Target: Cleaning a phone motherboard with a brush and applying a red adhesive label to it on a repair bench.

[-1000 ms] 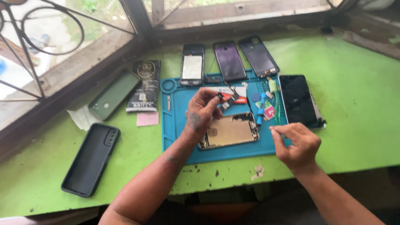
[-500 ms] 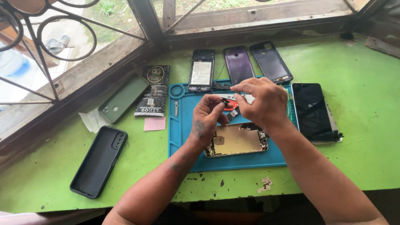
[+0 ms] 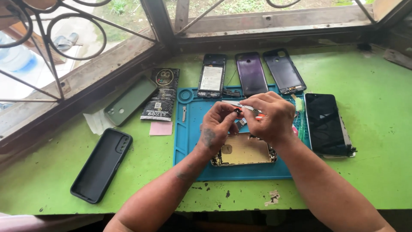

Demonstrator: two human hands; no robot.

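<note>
Gold phone housing (image 3: 243, 150) lies below both hands, near the blue mat (image 3: 189, 129) edge.

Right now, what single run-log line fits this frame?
left hand: pinching small red part | right hand: holding tweezers to it | below: gold phone housing on blue mat | table: green

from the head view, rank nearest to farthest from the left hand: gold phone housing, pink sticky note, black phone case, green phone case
From the left hand:
1. gold phone housing, just below it on the blue mat
2. pink sticky note, left of the mat
3. green phone case and black phone case, both far left, too close to call
</note>
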